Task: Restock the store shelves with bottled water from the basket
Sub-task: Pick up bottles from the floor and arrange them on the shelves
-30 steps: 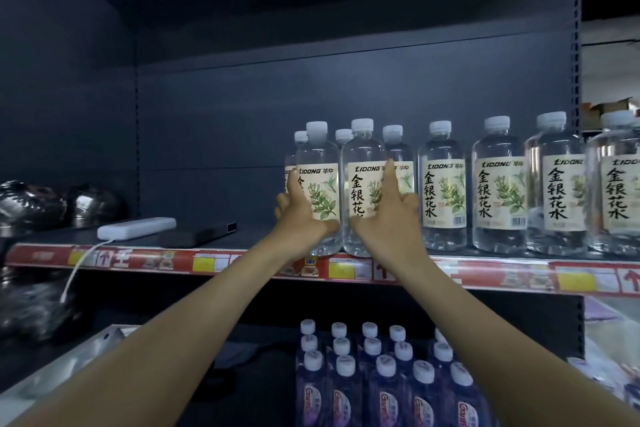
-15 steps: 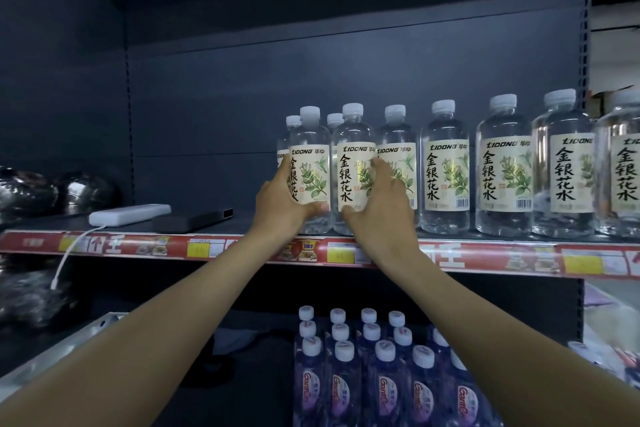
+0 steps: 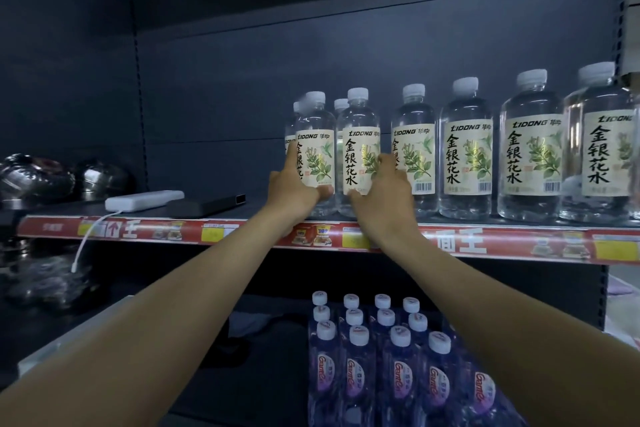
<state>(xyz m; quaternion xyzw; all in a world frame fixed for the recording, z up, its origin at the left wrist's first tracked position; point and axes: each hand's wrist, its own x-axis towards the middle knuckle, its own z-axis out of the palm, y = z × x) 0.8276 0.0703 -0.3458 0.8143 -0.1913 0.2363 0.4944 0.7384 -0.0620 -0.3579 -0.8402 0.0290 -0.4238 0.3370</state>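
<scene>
Clear water bottles with cream labels and white caps stand in a row on the dark shelf [image 3: 221,210]. My left hand [image 3: 294,189] grips the leftmost front bottle [image 3: 317,149] low on its label. My right hand [image 3: 384,194] grips the bottle next to it [image 3: 360,146], thumb in front and fingers round its right side. Both bottles stand upright on the shelf near its front edge. More bottles of the same kind stand behind them and continue to the right [image 3: 465,149]. No basket is in view.
Left of the bottles lie a white power bank [image 3: 143,200] with a cable and a dark flat bar [image 3: 207,206]. Steel bowls [image 3: 38,180] sit at far left. On the lower shelf stand several purple-labelled bottles [image 3: 381,357]. A red price strip [image 3: 485,243] runs along the shelf edge.
Both hands have stayed on the two left front bottles, sliding lower on the labels. The bottles now stand a little further left of the row. The camera has moved closer.
</scene>
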